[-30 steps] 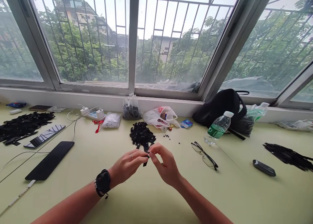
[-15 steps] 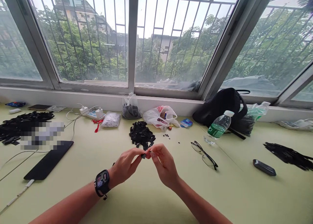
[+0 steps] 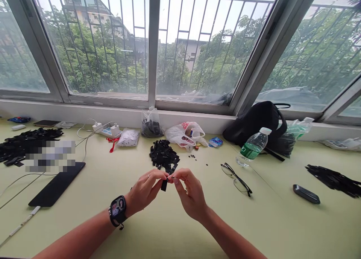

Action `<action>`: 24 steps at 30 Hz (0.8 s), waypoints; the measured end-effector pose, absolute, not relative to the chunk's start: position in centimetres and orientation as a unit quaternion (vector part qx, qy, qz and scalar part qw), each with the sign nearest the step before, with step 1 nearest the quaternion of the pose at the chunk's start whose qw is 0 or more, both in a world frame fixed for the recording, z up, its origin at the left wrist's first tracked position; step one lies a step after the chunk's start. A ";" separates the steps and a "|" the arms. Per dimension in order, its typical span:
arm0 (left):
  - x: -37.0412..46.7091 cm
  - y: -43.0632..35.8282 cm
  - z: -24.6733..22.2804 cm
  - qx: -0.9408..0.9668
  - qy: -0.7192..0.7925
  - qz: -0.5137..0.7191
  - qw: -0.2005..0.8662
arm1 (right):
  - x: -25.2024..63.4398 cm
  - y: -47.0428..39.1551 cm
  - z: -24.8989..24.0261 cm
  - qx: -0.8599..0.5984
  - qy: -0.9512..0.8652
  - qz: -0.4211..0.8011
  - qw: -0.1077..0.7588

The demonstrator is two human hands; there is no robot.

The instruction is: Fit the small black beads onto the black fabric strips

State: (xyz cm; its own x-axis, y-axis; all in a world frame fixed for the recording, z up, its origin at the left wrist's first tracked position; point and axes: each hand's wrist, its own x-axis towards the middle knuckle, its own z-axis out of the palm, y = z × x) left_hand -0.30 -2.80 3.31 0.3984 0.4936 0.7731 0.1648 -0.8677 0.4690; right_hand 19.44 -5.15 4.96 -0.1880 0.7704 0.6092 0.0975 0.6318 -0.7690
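Observation:
My left hand, with a watch on its wrist, pinches a small black strip that hangs down below the fingers. My right hand meets it fingertip to fingertip, closed in a pinch on a tiny dark piece too small to make out. Just beyond both hands lies a pile of black strips. Several small dark rings are scattered to the right of that pile.
Glasses, a water bottle and a dark case lie to the right, with more strips beyond. A black phone-like slab on a cable is at left. Bags and a black backpack line the window sill.
The black strip now hangs lower and shows more of its length beneath my left fingers. Both hands stay nearly in place, fingertips together.

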 end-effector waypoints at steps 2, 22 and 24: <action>-0.3 -2.8 3.4 0.823 0.202 0.507 0.161 | 19.5 -5.1 5.0 -0.309 -0.717 0.293 0.551; -0.3 -2.5 3.0 0.816 0.206 0.520 0.149 | 19.9 -4.3 5.7 -0.312 -0.757 0.318 0.477; -0.3 -2.5 3.0 0.813 0.207 0.521 0.155 | 20.0 -4.3 5.8 -0.312 -0.762 0.309 0.476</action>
State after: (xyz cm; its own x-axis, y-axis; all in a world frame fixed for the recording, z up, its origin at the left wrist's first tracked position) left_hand -0.29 -2.54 2.99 0.3712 0.4984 0.7835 0.1748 -0.8662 0.4681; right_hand 19.98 -4.29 5.79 -0.3511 0.7701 0.5327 0.1820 0.6142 -0.7679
